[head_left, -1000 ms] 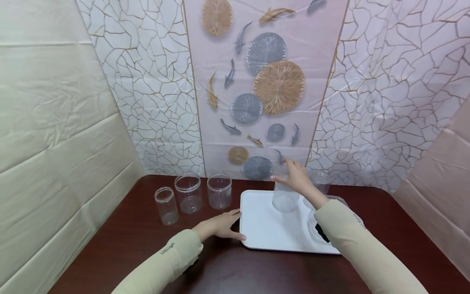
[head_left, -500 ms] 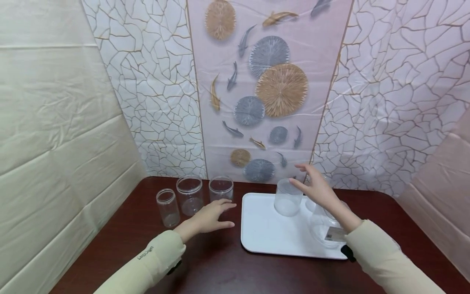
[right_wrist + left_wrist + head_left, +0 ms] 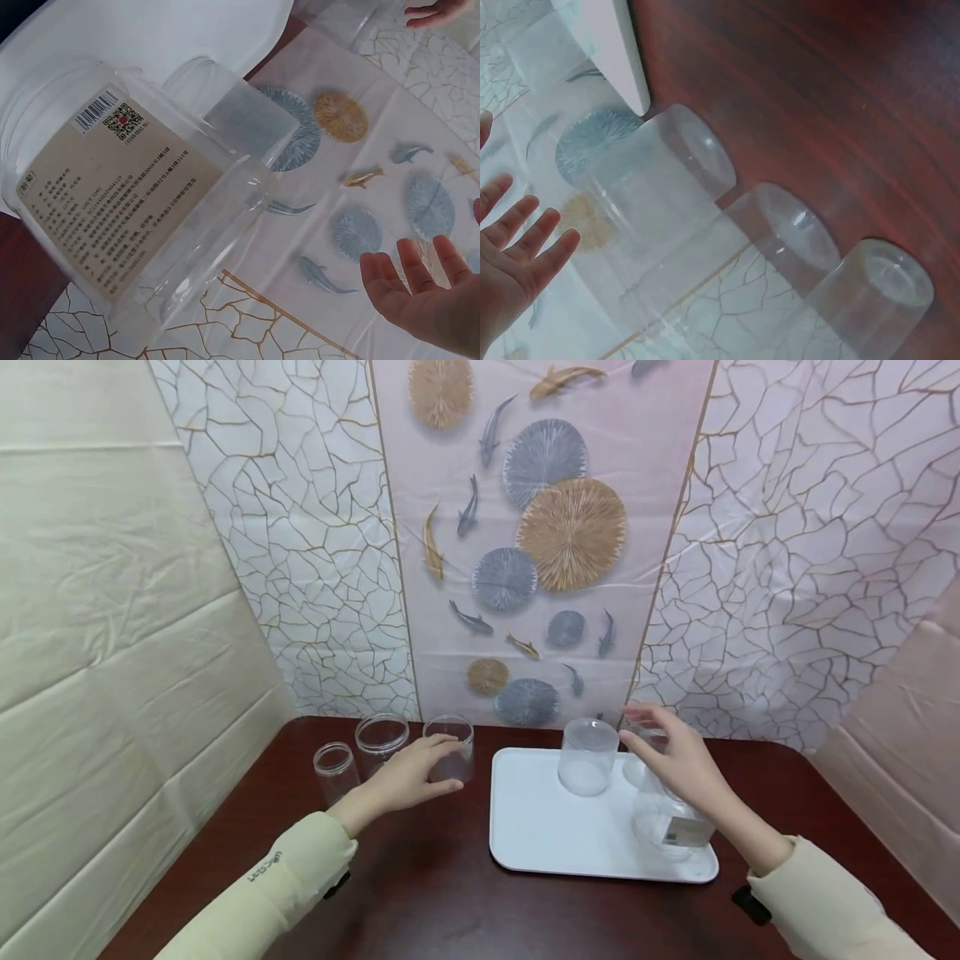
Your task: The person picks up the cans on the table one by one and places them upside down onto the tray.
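My left hand hovers with loosely spread fingers in front of the clear jars at left, holding nothing. It partly covers the middle jar and the right jar; a narrow jar stands left of them. My right hand, fingers relaxed and holding nothing, is above the right part of a white tray. On that tray are a clear jar, another clear jar partly behind the right hand, and a larger clear container with a printed label.
The dark red-brown table runs back to a patterned cloth. Cream cloth hangs along the left side, and a pinkish cloth along the right.
My left hand has let go of the tray's left edge and moved left toward the jars. My right hand has left the clear jar on the tray and drawn to the right.
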A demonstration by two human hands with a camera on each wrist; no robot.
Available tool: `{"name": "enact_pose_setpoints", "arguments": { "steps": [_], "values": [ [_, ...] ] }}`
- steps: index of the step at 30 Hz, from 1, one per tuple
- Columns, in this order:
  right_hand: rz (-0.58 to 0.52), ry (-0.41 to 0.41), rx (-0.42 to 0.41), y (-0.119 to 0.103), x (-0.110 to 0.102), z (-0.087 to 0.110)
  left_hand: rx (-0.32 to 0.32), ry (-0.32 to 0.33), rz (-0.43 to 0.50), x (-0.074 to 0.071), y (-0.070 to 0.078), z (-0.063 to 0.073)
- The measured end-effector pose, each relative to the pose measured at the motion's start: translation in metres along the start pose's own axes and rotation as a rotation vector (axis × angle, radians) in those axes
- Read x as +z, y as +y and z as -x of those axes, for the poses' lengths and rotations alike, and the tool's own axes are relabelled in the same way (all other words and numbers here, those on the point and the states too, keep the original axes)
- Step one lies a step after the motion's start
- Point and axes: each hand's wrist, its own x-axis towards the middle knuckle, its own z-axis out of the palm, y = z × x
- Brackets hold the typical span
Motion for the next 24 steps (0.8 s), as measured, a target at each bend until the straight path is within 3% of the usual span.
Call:
{"name": "enact_pose_setpoints", "arguments": {
  "steps": [6,14,24],
  "values": [
    [-0.005,0.072,-0.029,0.0,-0.007,0.012,-0.003,0.036,-0.026,-0.011,0.001,-0.002],
    [-0.06,0.116,-0.075,0.009,-0.013,0.027,-0.043,0.036,-0.05,-0.025,-0.001,-0.003],
    [-0.067,0.173,-0.067,0.016,-0.027,0.033,-0.095,0.034,-0.072,-0.03,-0.017,-0.026]
  ]
}}
